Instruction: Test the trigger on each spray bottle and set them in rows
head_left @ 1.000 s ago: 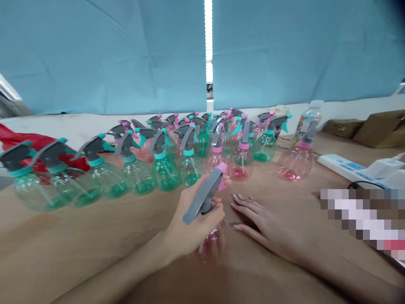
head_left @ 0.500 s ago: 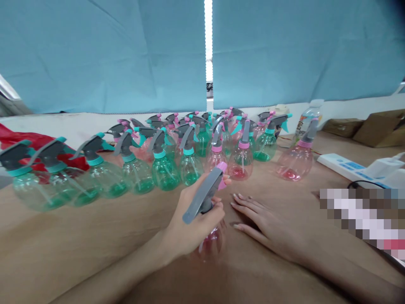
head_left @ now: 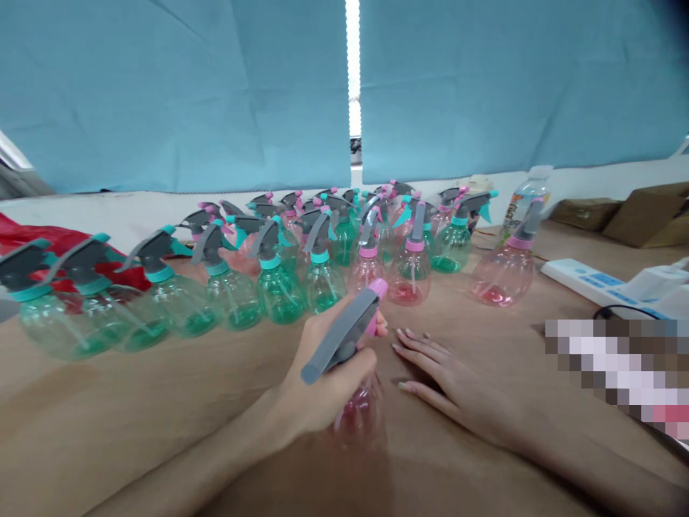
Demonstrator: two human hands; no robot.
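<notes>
My left hand [head_left: 328, 373] is wrapped round the neck of a pink spray bottle [head_left: 355, 420] near the table's front middle. The bottle's grey sprayer head with its pink nozzle [head_left: 378, 289] sticks up above the hand, angled away to the right. Its neck and collar are hidden by my fingers. Flat on the table just right of the bottle lies my right hand [head_left: 446, 370], fingers stretched out and holding nothing. Beyond both hands stand other spray bottles, among them a green one [head_left: 281, 291] and a pink one [head_left: 409, 280].
Several green and pink spray bottles run across the wooden table [head_left: 177, 402]. A pink bottle [head_left: 503, 276] stands apart at right, before a clear drink bottle [head_left: 527, 201]. Farther right are a white power strip [head_left: 581, 280] and cardboard boxes [head_left: 651, 215]. Red plastic [head_left: 69, 240] lies at left.
The held bottle's sprayer head has shifted slightly, its rear end to the left and down. My left fingers have moved round the trigger and neck. My right hand stays put.
</notes>
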